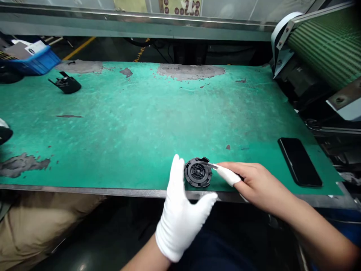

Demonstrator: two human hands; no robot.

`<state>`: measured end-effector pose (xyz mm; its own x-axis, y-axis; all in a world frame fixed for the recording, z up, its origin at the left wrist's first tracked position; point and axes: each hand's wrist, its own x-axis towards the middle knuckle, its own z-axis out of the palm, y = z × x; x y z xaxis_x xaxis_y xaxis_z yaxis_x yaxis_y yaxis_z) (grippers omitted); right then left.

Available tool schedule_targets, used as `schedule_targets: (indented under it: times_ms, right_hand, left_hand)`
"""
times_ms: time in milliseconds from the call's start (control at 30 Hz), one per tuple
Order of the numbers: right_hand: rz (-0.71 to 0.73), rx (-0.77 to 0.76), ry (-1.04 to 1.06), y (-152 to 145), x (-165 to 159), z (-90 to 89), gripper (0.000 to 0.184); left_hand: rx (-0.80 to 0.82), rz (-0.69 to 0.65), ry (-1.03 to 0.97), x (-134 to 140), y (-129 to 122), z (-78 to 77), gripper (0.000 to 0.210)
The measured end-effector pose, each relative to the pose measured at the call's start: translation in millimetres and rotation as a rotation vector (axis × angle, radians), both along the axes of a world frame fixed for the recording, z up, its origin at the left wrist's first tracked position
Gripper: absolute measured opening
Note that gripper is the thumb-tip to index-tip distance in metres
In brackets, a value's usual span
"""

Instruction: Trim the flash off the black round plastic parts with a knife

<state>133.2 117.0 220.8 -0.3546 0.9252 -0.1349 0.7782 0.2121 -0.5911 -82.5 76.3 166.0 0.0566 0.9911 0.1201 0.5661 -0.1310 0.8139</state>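
Round black part between a gloved open hand and a tool-bearing one

The round black part point(197, 172), ringed with small tabs and ribbed at its centre, is at the near edge of the green work surface point(158, 113), just right of the left hand's fingers and beyond its thumb. Whether it lies flat or is slightly tilted is hard to tell. The left hand point(183, 210), in a white glove, is open, its fingers straight and together and its thumb spread wide; whether the fingertips touch the part's rim cannot be told.

To the right of the part, the right hand point(251, 184) is closed around a thin tool point(210, 165), pinched between thumb and forefinger. The metal end reaches leftward from that hand to the part's upper right rim. A white cover sheathes one digit; the rest of the hand is bare.

Right of the right hand lies a black phone point(300, 162), and farther off beyond it slopes a green conveyor belt point(327, 41). Well beyond the left hand, to its left, stands a black piece with upright prongs point(67, 83), with a blue bin point(35, 62) past it. Left of the left hand, below the table edge, shows another person's tan trouser leg point(50, 226).
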Motion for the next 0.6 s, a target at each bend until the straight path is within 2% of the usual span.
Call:
schedule_targets:
  times_ms: [100,233,500,600]
  right_hand:
    - [0.065,-0.006,-0.19,-4.6,4.6,0.4,0.04]
    - [0.086,0.039,-0.32,-2.5,4.5,-1.3,0.039]
    - [0.095,-0.123,-0.196,-20.7,6.0,-4.2,0.041]
    - [0.051,-0.09,-0.148,-25.3,6.4,-6.9,0.041]
  left_hand:
    - [-0.048,-0.081,-0.027,-2.4,26.1,-1.0,0.103]
    - [-0.035,-0.086,0.013,-0.9,36.1,-8.4,0.093]
    - [0.048,-0.045,0.031,1.0,31.7,-14.0,0.085]
    - [0.068,-0.045,0.039,0.6,32.5,-15.6,0.085]
